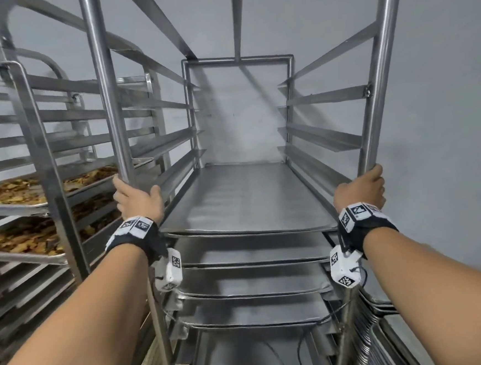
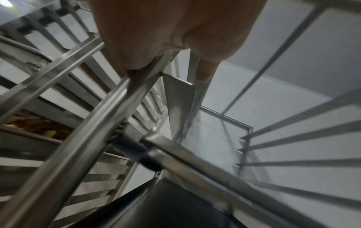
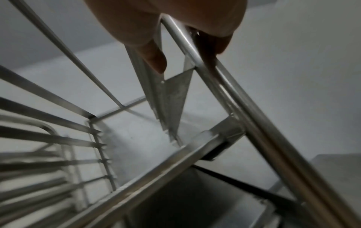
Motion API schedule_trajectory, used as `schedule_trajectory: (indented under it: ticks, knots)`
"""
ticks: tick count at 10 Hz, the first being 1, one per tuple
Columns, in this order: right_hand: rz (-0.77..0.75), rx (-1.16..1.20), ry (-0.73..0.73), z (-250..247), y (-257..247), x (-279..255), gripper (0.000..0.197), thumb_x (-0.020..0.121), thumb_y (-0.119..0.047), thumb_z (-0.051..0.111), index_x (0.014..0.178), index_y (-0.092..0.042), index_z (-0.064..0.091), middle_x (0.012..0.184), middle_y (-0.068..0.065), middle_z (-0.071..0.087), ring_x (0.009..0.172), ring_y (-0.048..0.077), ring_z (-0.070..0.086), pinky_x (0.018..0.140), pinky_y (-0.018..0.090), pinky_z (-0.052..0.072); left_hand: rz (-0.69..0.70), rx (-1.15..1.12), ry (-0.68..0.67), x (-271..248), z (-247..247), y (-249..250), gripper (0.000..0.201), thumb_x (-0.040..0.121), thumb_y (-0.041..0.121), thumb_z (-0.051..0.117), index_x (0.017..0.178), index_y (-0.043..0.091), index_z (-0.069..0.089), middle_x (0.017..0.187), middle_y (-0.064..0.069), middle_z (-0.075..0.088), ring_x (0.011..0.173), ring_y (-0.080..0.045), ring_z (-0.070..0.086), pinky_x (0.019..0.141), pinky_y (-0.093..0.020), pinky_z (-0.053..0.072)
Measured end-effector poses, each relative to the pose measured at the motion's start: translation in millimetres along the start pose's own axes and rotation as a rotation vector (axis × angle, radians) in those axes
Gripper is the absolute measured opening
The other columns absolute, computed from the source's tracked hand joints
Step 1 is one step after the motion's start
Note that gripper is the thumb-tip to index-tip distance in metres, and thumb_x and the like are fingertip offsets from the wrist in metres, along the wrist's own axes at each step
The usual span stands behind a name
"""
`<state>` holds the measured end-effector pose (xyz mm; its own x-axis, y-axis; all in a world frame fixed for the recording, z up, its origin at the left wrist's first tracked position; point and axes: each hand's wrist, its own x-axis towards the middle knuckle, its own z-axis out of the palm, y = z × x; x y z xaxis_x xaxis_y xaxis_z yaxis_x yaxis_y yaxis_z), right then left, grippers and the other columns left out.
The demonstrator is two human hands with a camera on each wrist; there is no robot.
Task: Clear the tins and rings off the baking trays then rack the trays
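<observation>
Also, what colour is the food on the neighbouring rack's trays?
Golden-brown to dark brown food on the neighbouring rack; clearest in the head view.

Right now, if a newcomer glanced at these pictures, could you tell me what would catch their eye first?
Most striking is the tall steel rack filling the middle, its upper runners empty and bare trays stacked in its lower slots. The left hand and right hand each grip a front upright. At the far left, a second rack holds trays of golden-brown baked pieces.
</observation>
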<state>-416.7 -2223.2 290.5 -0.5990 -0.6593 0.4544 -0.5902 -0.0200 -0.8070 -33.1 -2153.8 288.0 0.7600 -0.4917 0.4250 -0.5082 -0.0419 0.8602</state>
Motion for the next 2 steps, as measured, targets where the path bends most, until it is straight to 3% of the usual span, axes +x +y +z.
schedule_trajectory:
  ticks: [1,2]
  knots:
    - [-0.081,0.113,0.014,-15.2,-4.1,-24.0,0.074,0.081,-0.013,0.062,0.148,-0.011,0.031,0.147,0.015,0.038,0.135,0.036,0.035,0.112,0.049,0.026,0.201,0.001,-0.182,-18.1,-16.9,-23.1,0.101,0.094,0.026,0.064,0.157,0.010,-0.014,0.164,-0.019,-0.004,0.153,-0.029,0.003,0.124,-0.039,0.007]
    - [-0.376,0.439,0.061,-48.7,-18.2,-54.2,0.044,0.081,-0.014,0.069,0.123,-0.028,0.060,0.127,-0.012,0.057,0.130,0.022,0.041,0.106,0.037,0.030,0.360,0.054,-0.378,-52.0,-43.7,-67.5,0.086,0.095,0.030,0.063,0.160,0.023,0.007,0.166,-0.004,-0.001,0.150,-0.011,0.004,0.120,-0.030,0.009]
